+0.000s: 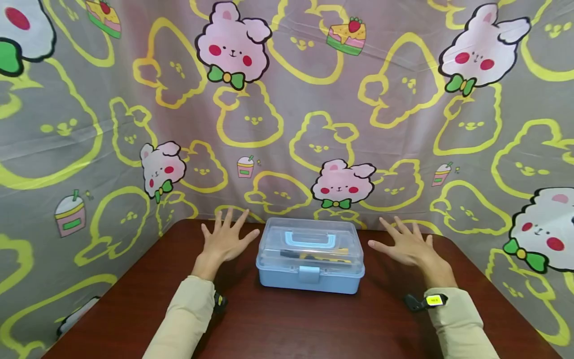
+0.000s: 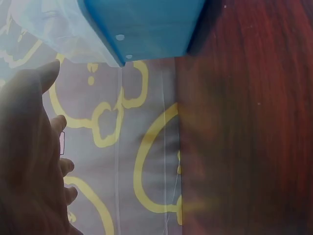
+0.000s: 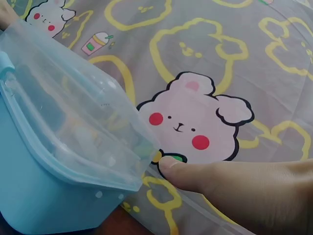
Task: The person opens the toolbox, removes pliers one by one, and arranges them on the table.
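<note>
A light blue toolbox with a clear lid and a blue carry handle stands on the table, its front latch down over the lid's edge. Yellow and dark items show dimly through the lid; their kind cannot be made out. To the left of the box my left hand has its fingers spread, apart from the box. My right hand is held likewise on the other side, fingers spread and holding nothing. The toolbox's side appears in the left wrist view, and its clear lid in the right wrist view.
A dark red-brown wooden table lies beneath. Behind it and along both sides hangs a grey curtain printed with cartoon bunnies and yellow outlines, close to the table's back edge. A wrist camera sits at the right sleeve.
</note>
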Action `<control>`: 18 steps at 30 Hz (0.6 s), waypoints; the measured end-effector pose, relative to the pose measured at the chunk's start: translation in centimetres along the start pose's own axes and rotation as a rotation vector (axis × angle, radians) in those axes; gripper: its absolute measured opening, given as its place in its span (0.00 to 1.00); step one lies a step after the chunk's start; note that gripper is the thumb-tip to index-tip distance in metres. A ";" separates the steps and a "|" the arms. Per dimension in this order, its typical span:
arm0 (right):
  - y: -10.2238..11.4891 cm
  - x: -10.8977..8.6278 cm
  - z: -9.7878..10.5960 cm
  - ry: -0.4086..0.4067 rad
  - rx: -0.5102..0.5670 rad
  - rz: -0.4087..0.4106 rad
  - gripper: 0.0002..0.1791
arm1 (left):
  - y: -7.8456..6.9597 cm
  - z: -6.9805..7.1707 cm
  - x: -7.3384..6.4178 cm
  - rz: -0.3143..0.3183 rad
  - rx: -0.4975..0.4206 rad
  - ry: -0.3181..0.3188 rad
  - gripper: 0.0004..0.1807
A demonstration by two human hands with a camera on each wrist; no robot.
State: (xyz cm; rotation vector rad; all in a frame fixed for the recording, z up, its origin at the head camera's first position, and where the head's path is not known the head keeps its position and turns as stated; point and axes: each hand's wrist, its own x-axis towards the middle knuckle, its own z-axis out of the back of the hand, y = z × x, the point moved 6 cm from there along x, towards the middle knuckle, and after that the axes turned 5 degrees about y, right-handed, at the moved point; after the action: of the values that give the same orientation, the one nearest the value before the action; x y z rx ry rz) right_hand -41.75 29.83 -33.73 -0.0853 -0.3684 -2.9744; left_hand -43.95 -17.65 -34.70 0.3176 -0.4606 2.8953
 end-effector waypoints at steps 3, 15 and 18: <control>0.2 0.0 0.3 -0.003 0.013 0.011 0.57 | -0.3 0.1 0.1 -0.009 -0.022 -0.005 0.48; 2.4 -0.1 1.3 -0.016 0.096 0.138 0.52 | -1.6 1.2 0.0 -0.095 -0.190 -0.007 0.46; 3.4 -0.2 1.9 -0.055 0.122 0.207 0.50 | -2.4 1.6 -0.2 -0.170 -0.277 0.001 0.43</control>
State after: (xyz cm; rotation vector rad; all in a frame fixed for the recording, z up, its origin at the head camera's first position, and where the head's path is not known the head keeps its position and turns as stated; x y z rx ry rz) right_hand -40.99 27.02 -31.11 -0.1810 -0.5138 -2.7435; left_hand -42.94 -16.00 -32.59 0.2945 -0.7835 2.6239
